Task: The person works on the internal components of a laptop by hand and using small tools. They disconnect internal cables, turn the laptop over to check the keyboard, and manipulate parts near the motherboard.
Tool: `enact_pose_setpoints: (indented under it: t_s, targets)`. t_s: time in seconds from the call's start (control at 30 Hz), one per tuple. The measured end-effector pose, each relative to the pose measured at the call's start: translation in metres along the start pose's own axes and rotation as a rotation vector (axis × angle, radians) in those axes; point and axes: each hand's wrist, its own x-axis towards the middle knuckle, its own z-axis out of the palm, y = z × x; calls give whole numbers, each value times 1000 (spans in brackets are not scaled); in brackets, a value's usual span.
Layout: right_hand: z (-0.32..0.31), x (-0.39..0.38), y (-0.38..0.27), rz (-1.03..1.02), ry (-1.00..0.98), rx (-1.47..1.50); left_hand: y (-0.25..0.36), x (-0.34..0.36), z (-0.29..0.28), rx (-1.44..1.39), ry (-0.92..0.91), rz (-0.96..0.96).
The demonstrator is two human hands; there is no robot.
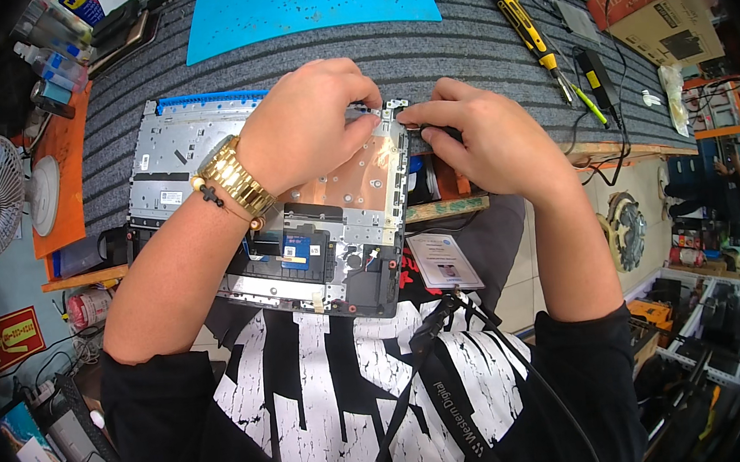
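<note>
Pinching the far right corner of the opened laptop base (299,229), which overhangs the bench's near edge above the lap, both the left hand (306,126) and right hand (491,144) risk bending its small metal hinge bracket (389,109).

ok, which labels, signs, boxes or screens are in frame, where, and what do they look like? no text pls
Red sign: lower left, rectangular, yellow lettering.
Cardboard box: upper right on the bench, brown with a red strip and a dark printed picture.
ID badge: hanging at the chest, white card with a small photo.
White stickers: on the opened laptop shell, small rectangles.
Blue label: mid shell, square, with a yellow patch.
</note>
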Motion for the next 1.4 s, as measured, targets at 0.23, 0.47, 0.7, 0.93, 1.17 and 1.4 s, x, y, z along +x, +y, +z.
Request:
enact_pose_setpoints:
  t_s: [0.23,0.47,0.7,0.93,1.17,1.4]
  targets:
    - [2,0,6,3,4,79,-1,-3,-5,-73,14,-3]
    - [-14,2,26,2,89,202,-9,-6,-14,-130,52,-43]
    - [-34,54,59,125,199,205,-14,2,-22,-163,119,-124]
    - [-21,140,91,95,210,200,-18,3,-31,-88,153,-123]
    - [-19,164,81,372,56,378,-24,-7,-41,-90,162,-189]
    - [-22,162,80,429,113,573,-29,-6,-38,-139,170,-237]
